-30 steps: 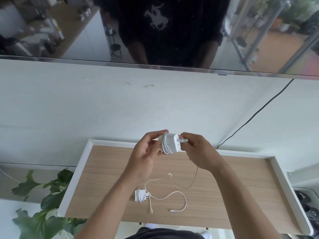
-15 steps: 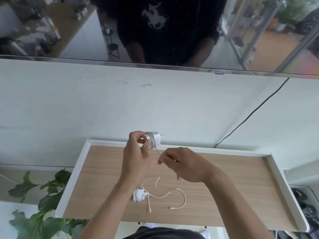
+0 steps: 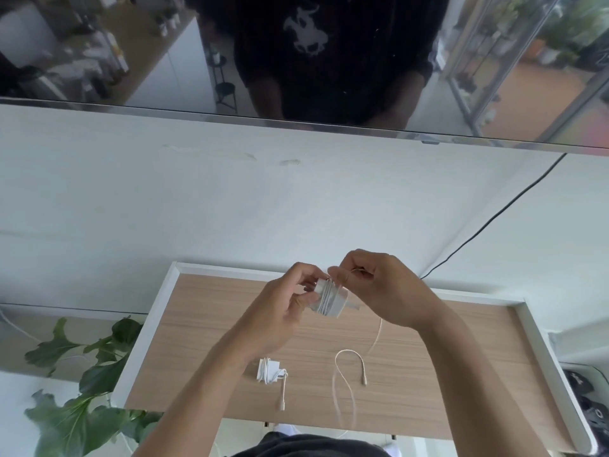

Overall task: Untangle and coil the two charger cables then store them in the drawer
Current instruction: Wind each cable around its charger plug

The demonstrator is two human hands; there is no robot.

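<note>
We see two bare hands raised above a white-rimmed wooden surface [image 3: 148, 331]. The left hand [image 3: 280, 311] curls its fingers and thumb round a white charger block [image 3: 329, 300], already wound with several turns of its cable [image 3: 342, 384]. The right hand [image 3: 382, 288] touches the block's top edge, its thumb and forefinger pinching the cable there. The unwound tail drops from the block, loops on the wood and reaches the near edge.

The block's long axis lies roughly left to right, dipping a little toward the right. Its prongs seem to point right and slightly down, though blur makes that uncertain. The turns cross that axis.

A second charger [image 3: 267, 374], already wrapped, lies on the wood below the left wrist, apart from the loose tail.

We judge two risks. If the pinch slackens, the turns could spring loose or slide off the prong end. If the tail is drawn up quickly, its loop could sweep sideways, catch the second charger's short free end and tangle the two again.
</note>
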